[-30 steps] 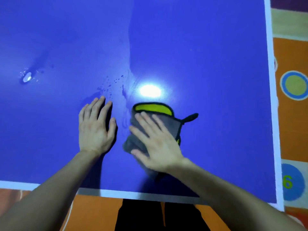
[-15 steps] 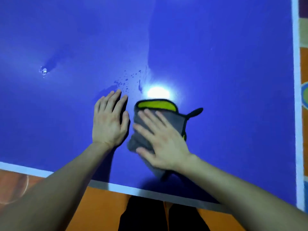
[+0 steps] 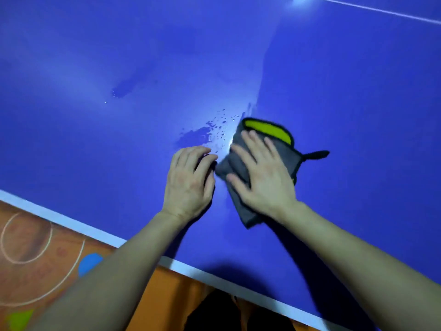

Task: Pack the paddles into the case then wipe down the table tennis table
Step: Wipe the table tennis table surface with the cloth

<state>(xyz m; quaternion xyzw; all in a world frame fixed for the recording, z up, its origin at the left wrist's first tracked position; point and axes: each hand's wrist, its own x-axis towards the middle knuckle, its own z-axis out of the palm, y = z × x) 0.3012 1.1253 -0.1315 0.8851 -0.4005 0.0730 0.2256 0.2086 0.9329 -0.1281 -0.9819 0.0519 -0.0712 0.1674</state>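
**Cloth pressed flat on wet table surface, wiping stage judged under way**

The view is filled by one blue table tennis table (image 3: 334, 80), its white border running along the near edge. Beyond that edge an orange patterned floor mat (image 3: 47, 247) is seen. No paddle and no case are shown, so the packing step cannot be checked here.

One grey cloth (image 3: 247, 216), edged in yellow-green and fitted with a black hanging loop (image 3: 315, 155), is laid on the table surface near the middle of the view. It is pinned under the right hand (image 3: 262, 177), whose fingers are spread out straight and laid flat on the fabric; nothing is clutched. The left hand (image 3: 188, 182) is set on the bare surface just beside the cloth, its fingers bent with the tips on the table, and nothing is held in it.

The cloth is judged to be soft, light and limp. It is best driven by flat downward pressure from the palm over its middle rather than by a pinch at a corner, or it may bunch or fold. The loop would serve for lifting or hanging only. The glossy wet surface is likely to be slippery under the bracing hand.

Two wet patches are counted: a smear (image 3: 193, 137) just beyond the left fingertips and a second patch (image 3: 124, 89) well apart to the far left. Scattered droplets (image 3: 219, 130) lie beside the cloth's far edge; they are too small to be counted.
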